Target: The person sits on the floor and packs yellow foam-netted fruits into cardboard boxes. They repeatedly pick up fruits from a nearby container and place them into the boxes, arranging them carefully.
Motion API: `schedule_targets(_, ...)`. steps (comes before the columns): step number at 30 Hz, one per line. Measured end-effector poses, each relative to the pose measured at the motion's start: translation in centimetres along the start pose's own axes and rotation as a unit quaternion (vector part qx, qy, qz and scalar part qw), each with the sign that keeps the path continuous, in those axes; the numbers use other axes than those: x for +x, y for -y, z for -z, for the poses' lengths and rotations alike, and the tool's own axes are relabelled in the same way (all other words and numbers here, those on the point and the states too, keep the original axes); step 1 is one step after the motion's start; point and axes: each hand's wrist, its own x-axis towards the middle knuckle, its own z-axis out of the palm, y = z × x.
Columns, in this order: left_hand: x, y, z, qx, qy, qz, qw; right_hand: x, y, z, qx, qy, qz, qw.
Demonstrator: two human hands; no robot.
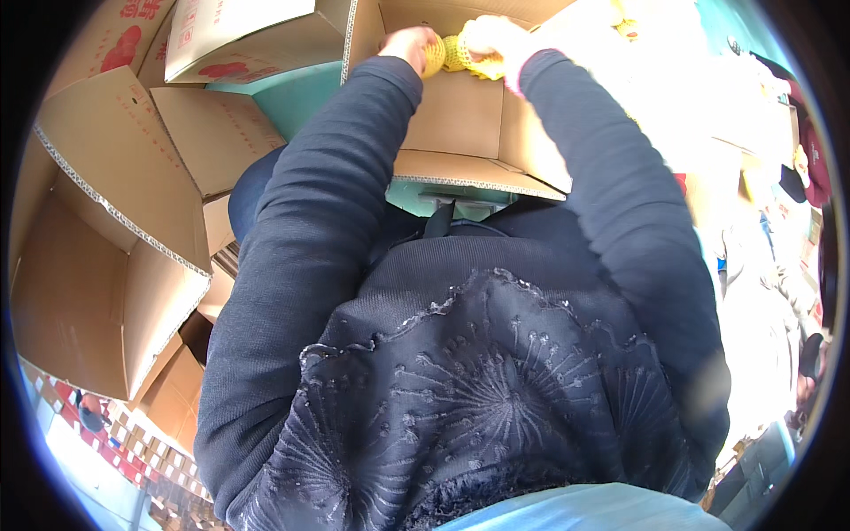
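Observation:
An open cardboard box (455,116) stands before me, its bare inner wall showing. At its far side my left hand (410,45) is closed around a round item in yellow foam netting (434,56). Beside it, my right hand (490,38) grips another piece of yellow foam netting (488,68); strong light washes out its fingers, and what the netting holds is hidden. Between the two hands lies more yellow netting (453,54).
Another open cardboard box (73,285) stands at the left, with printed cartons (252,53) behind it. A person in a dark red top (815,156) is at the far right edge. Glare hides much of the right side.

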Motion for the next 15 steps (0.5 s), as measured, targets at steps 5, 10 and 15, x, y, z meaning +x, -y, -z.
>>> schedule_targets(5, 6.2, 8.3, -1.2, 0.019, 0.010, -0.040, 0.999, 4.5, -6.1, -8.1, 0.370, 0.029, -0.239, 0.897)
schedule_targets(10, 7.7, 11.5, -4.6, 0.041, -0.044, 0.021, 0.998, 10.5, -12.6, -15.4, 0.035, 0.021, -0.198, 0.979)
schedule_targets(15, 7.6, 12.5, -3.2, -0.042, 0.074, 0.050, 0.995, 12.5, -13.0, -19.2, 0.044, -0.116, -0.354, 0.927)
